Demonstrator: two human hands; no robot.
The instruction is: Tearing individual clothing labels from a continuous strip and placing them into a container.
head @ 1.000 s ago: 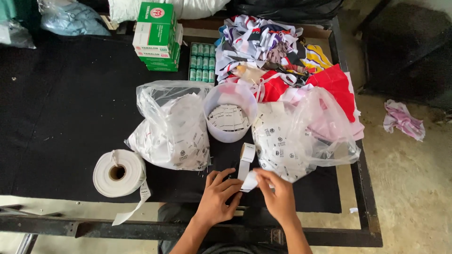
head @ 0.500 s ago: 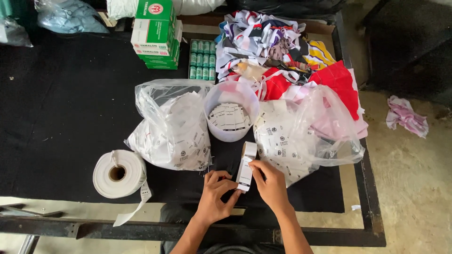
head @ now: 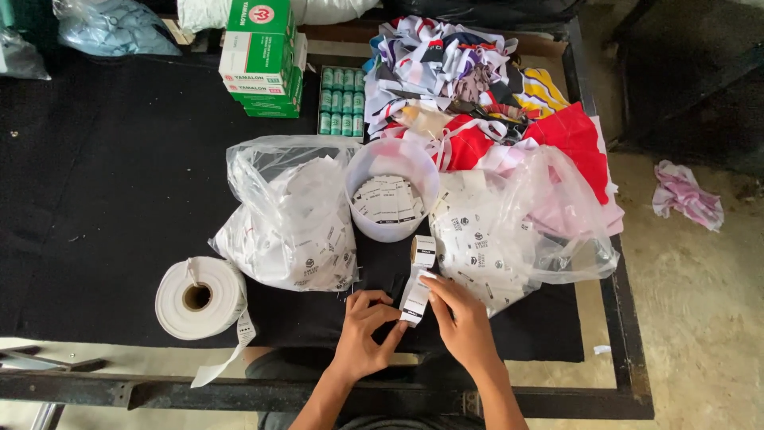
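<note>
Head view: a short strip of white printed labels (head: 415, 296) hangs from a small white label roll (head: 422, 251) at the near edge of the black-covered bench (head: 103, 175). The right hand (head: 465, 322) pinches the strip's lower end between thumb and fingers, its grip closed on it. The left hand (head: 368, 334) meets the same end from the other side, fingertips closed against the strip's edge. Just beyond the small roll stands a round translucent plastic tub (head: 391, 199) filled with cut white labels. 2 clear plastic bags of white labels flank the tub: the left bag (head: 290, 219) and the right bag (head: 509, 231). A large white tape roll (head: 199, 297) lies left of the hands, its loose end trailing over the bench edge. A heap of coloured fabric (head: 493, 95), green-and-white cardboard boxes (head: 263, 56) and a tray of green spools (head: 341, 99) occupy the far side.
</note>
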